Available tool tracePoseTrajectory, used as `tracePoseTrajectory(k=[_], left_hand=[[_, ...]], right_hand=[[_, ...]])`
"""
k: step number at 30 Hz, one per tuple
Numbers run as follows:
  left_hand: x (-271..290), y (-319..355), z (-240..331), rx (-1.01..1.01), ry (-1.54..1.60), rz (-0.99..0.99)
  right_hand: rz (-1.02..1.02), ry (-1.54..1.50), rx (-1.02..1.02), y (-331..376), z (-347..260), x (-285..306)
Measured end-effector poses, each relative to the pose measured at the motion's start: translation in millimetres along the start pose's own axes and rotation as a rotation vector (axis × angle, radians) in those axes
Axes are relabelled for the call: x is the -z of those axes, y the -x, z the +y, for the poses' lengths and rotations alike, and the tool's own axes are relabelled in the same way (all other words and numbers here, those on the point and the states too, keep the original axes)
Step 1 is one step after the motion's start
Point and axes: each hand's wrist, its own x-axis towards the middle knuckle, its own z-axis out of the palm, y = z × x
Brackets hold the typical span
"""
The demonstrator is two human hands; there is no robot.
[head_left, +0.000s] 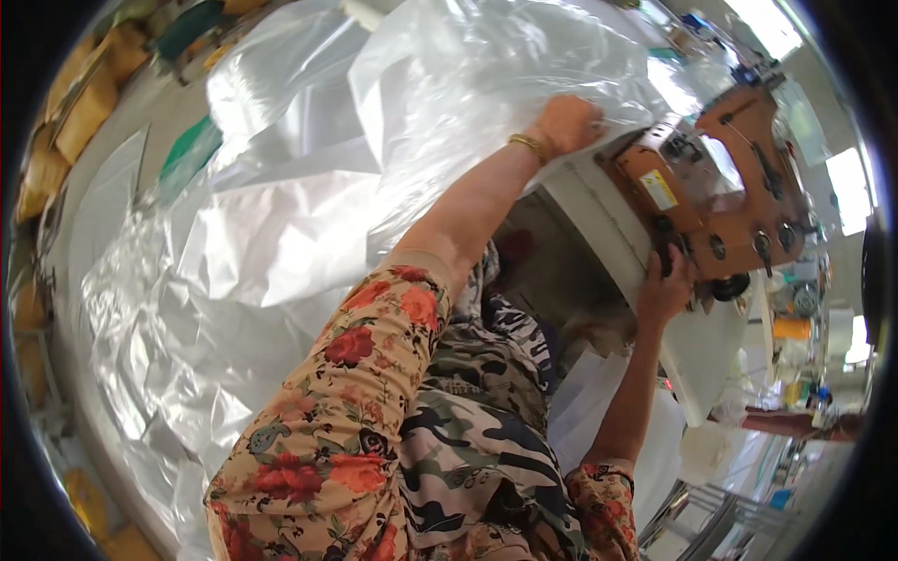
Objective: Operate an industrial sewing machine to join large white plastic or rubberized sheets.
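Note:
My left hand, closed with the fingers bent inward, grips the edge of a clear plastic sheet beside the machine bed. A band circles that wrist. The sheet joins a large crumpled heap of plastic to the left. My right hand reaches up to the near end of a brown sewing machine. Its fingers curl at dark parts under the machine head; what they hold there is hidden. Pale, long and narrow, the machine bed lies between my two hands.
White and silvery plastic spreads widely over the left side. Brown cartons line the far left edge. A pale table top lies right of my right forearm. Shelves with an orange container and other goods stand farther right.

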Motion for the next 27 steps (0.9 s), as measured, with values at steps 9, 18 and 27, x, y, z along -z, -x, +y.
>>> tracePoseTrajectory(k=[9,18,27], left_hand=[[102.1,219.3,22.6,0.122,0.095,0.18],[124.7,480.7,18.5,0.951,-0.208,0.175],[39.7,520.2,-44.6,1.462,-0.148,-0.066]], right_hand=[[0.034,-0.023,0.052,-0.9,-3.0,5.4],[0.155,-0.338,0.393,11.8,-65.7,3.5],[-0.258,-0.589,0.547,46.1,-143.4,-17.2]])
